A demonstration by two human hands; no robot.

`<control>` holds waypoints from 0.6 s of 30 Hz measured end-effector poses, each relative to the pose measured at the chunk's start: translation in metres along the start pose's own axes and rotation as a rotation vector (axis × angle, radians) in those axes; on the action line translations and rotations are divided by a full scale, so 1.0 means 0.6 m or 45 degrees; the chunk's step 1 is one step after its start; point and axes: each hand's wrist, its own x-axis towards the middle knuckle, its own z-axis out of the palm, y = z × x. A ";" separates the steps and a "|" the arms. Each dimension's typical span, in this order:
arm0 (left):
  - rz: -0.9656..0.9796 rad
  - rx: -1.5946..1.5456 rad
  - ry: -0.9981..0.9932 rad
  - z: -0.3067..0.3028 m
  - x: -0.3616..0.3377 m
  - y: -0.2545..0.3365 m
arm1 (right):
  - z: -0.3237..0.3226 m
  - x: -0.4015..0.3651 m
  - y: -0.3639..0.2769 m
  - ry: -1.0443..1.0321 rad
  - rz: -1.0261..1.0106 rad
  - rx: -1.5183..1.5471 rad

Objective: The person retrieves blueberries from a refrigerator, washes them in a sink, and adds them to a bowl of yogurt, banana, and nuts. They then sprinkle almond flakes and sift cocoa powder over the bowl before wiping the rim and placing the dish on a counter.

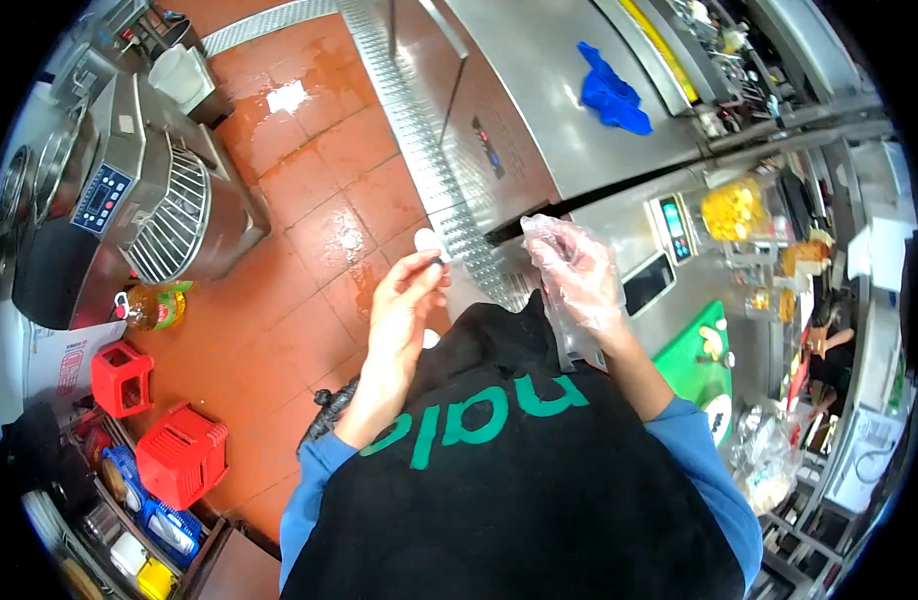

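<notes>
My left hand (pixel 403 305) is bare, with its thumb and fingers pinched together. A thin clear plastic film (pixel 463 286) hangs beside its fingertips; its shape is hard to make out. A small dark spot shows at the fingertips. My right hand (pixel 579 275) wears a clear, loose plastic glove (pixel 561 312) whose cuff hangs toward the wrist. Its fingers are curved, with a gap between them and the thumb, and nothing visible is held. Both hands are raised apart in front of my black apron (pixel 539 480) with green letters.
To the right, a steel counter (pixel 634 225) bears a scale (pixel 673 228), a phone (pixel 649 284) and a green cutting board (pixel 694 355). A blue cloth (pixel 613 90) lies farther up. At left stand a mixer (pixel 169 200), oil bottles (pixel 157 307) and red plastic stools (pixel 182 455) on wet-looking tiles (pixel 299 290).
</notes>
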 end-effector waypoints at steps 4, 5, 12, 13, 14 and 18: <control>-0.038 -0.045 0.016 -0.004 0.093 0.040 | 0.037 0.119 -0.009 -0.032 -0.234 0.427; -0.061 -0.038 0.034 -0.011 0.123 0.060 | 0.053 0.167 -0.002 -0.080 -0.313 0.629; 0.037 0.146 0.242 -0.037 0.398 0.286 | 0.093 0.515 -0.120 -0.193 -0.184 0.767; 0.028 0.172 0.292 -0.033 0.424 0.322 | 0.100 0.555 -0.153 -0.186 -0.302 0.795; 0.033 0.177 0.302 -0.028 0.451 0.366 | 0.110 0.596 -0.191 -0.171 -0.428 0.832; 0.180 0.203 0.389 -0.045 0.548 0.505 | 0.171 0.713 -0.395 -0.591 -0.880 0.461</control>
